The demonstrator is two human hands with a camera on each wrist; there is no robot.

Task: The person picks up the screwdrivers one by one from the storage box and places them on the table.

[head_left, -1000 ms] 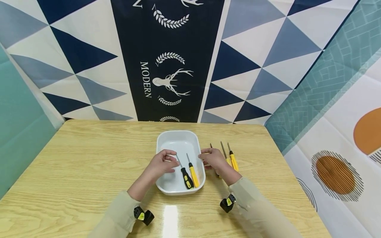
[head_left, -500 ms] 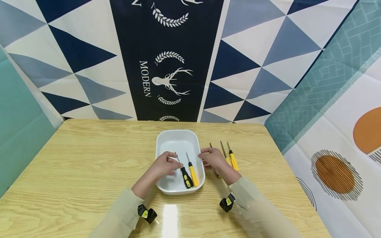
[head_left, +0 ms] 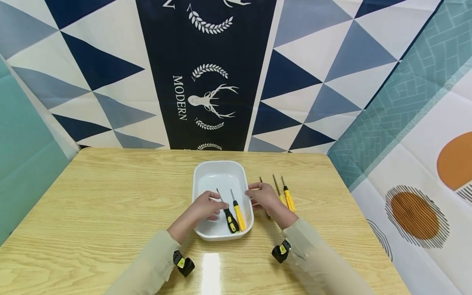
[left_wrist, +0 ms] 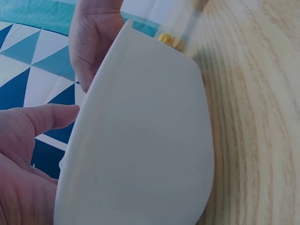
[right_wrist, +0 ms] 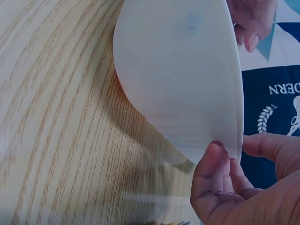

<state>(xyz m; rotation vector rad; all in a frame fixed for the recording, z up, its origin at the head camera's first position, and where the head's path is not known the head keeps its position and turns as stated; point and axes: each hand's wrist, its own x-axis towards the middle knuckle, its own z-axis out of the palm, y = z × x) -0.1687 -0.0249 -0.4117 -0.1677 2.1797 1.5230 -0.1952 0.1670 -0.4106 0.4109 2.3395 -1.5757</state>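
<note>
A white plastic tray [head_left: 217, 178] stands on the table in the head view. Inside lie a black-and-yellow screwdriver [head_left: 231, 221] and a yellow screwdriver [head_left: 239, 213], side by side. My left hand [head_left: 202, 207] hovers over the tray's left part, its thumb tip close to the black-and-yellow screwdriver's shaft. Whether they touch is unclear; the tray wall [left_wrist: 136, 131] hides the screwdrivers in the left wrist view. On the opposite side my right hand [head_left: 263, 197] pinches the tray's right rim, thumb inside and fingers against the outer wall [right_wrist: 178, 84] in the right wrist view.
Right of the tray, more screwdrivers lie on the wooden table [head_left: 129, 184]: a yellow one with a black collar [head_left: 289, 200], another with a long shaft [head_left: 277, 186], and a third [head_left: 261, 179] mostly behind my right hand. Patterned cloth [head_left: 210, 82] hangs behind the table.
My left hand has moved a little right and down inside the tray, closer to the black-and-yellow screwdriver. The right hand and both screwdrivers in the tray have stayed put.
</note>
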